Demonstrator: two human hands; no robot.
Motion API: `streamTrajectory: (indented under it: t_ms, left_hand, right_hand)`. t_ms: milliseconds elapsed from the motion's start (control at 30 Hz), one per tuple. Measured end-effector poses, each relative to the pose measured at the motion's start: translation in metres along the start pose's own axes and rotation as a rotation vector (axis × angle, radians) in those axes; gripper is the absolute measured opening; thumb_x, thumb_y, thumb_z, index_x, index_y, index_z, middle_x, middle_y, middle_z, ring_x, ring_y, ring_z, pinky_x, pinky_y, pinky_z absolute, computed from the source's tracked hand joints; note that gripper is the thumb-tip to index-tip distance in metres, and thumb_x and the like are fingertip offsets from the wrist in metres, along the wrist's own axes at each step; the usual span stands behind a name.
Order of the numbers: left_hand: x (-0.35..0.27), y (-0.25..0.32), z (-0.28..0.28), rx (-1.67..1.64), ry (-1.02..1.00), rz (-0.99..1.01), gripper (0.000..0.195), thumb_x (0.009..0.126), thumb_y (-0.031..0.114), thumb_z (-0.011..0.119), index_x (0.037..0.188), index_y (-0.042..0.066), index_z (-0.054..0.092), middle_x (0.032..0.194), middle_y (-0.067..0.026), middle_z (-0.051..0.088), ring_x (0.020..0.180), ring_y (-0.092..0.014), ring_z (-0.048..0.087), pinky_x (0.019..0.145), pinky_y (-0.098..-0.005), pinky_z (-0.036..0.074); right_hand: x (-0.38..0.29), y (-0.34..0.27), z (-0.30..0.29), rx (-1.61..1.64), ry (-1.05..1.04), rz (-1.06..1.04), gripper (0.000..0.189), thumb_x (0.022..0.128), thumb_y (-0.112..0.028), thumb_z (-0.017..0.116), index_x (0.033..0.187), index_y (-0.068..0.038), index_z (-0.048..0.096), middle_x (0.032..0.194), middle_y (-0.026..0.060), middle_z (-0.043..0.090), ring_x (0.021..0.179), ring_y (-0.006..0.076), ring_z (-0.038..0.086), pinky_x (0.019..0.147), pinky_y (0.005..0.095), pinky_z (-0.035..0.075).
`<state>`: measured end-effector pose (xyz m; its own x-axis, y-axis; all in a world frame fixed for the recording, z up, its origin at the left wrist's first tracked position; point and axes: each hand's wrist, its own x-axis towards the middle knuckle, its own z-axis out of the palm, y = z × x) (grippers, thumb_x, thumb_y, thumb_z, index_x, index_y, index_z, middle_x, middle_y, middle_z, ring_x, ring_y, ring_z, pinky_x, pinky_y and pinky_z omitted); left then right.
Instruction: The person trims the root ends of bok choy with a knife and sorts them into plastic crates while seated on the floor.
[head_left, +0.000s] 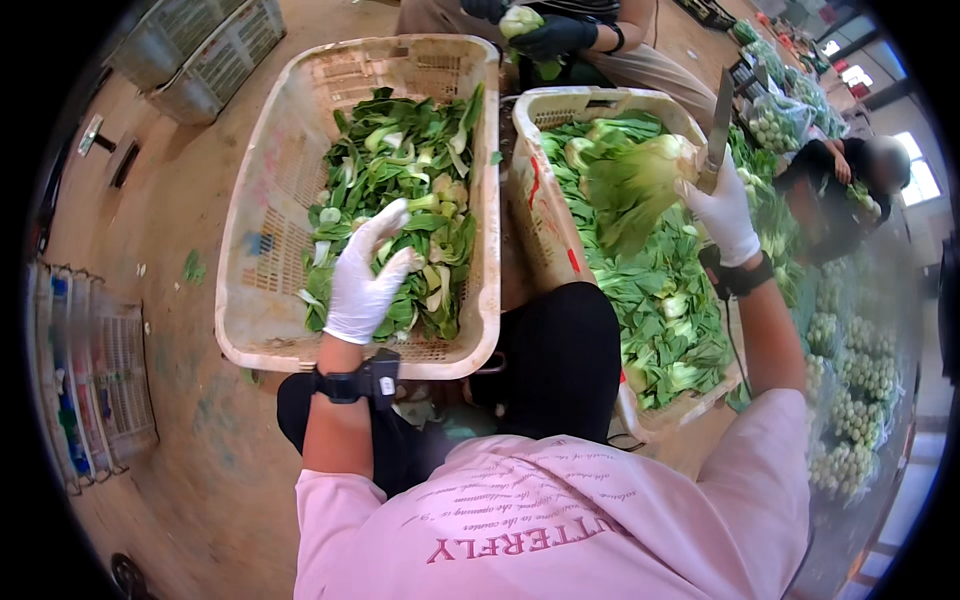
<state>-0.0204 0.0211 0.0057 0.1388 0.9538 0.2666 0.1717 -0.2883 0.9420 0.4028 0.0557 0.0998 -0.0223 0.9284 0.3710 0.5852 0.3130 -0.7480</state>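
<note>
My left hand (370, 277), in a white glove, is over the left plastic crate (255, 225) with its fingers apart and nothing in them. Below it lie loose bok choy leaves and trimmed pieces (420, 161). On the right, my gloved right hand (720, 202) holds a knife (721, 120), blade pointing up. A leafy bok choy head (637, 184) is at the same hand's fingertips, over the right plastic crate (547, 202). That crate is filled with whole bok choy (652, 300). How firmly the right fingers grip the head cannot be told.
Across the crates sits a co-worker, whose dark-gloved hands (551, 37) hold a bok choy. Another person (840, 180) works at the far right beside bagged bok choy (847, 405). Stacked crates (217, 64) stand at the upper left, another crate (112, 375) at the left edge.
</note>
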Motion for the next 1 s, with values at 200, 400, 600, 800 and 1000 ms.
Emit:
streamTrajectory:
  t_ms: [200,400,600,800,1000]
  left_hand:
    - [-0.010,0.094,0.033,0.459,0.252,0.304,0.094,0.064,0.032,0.077,0.141,0.001,0.034,0.133,-0.0183,0.050,0.127,-0.033,0.043,0.110,-0.0430,0.024]
    - [-0.004,0.037,-0.028,-0.406,0.427,-0.026,0.075,0.064,0.007,0.084,0.128,0.003,0.044,0.119,-0.0076,0.056,0.105,-0.016,0.056,0.091,-0.0305,0.047]
    - [-0.024,-0.008,-0.052,-0.062,0.406,-0.095,0.074,0.063,0.013,0.085,0.125,0.007,0.045,0.112,-0.0080,0.059,0.103,-0.018,0.057,0.091,-0.0298,0.047]
    - [-0.020,0.007,-0.052,0.290,0.354,-0.164,0.075,0.062,0.023,0.086,0.125,0.003,0.049,0.111,-0.0099,0.062,0.100,-0.019,0.061,0.088,-0.0307,0.049]
    - [-0.021,0.008,-0.052,0.187,0.322,-0.150,0.062,0.065,0.019,0.084,0.116,0.001,0.055,0.104,-0.0092,0.065,0.095,-0.017,0.062,0.083,-0.0305,0.050]
  right_hand:
    - [-0.015,-0.170,0.123,-0.031,-0.130,-0.068,0.042,0.070,-0.024,0.076,0.095,-0.004,0.049,0.086,0.0075,0.062,0.075,0.0126,0.060,0.068,0.0286,0.049]
    - [-0.021,-0.170,0.212,0.373,-0.211,-0.238,0.030,0.089,-0.018,0.064,0.111,0.000,0.054,0.081,0.0053,0.056,0.072,0.0126,0.055,0.067,0.0265,0.047]
    - [-0.025,-0.157,0.247,-0.117,-0.135,-0.540,0.012,0.076,-0.015,0.067,0.085,-0.012,0.061,0.067,0.0067,0.058,0.059,0.0265,0.060,0.052,0.0343,0.046]
    - [-0.028,-0.146,0.263,-0.349,-0.236,-0.586,0.011,0.075,-0.020,0.067,0.079,-0.015,0.058,0.062,0.0051,0.054,0.058,0.0249,0.059,0.052,0.0368,0.047]
    - [-0.028,-0.129,0.284,-0.409,-0.195,-0.576,0.013,0.076,-0.023,0.066,0.080,-0.015,0.056,0.063,0.0047,0.053,0.058,0.0246,0.059,0.051,0.0365,0.047]
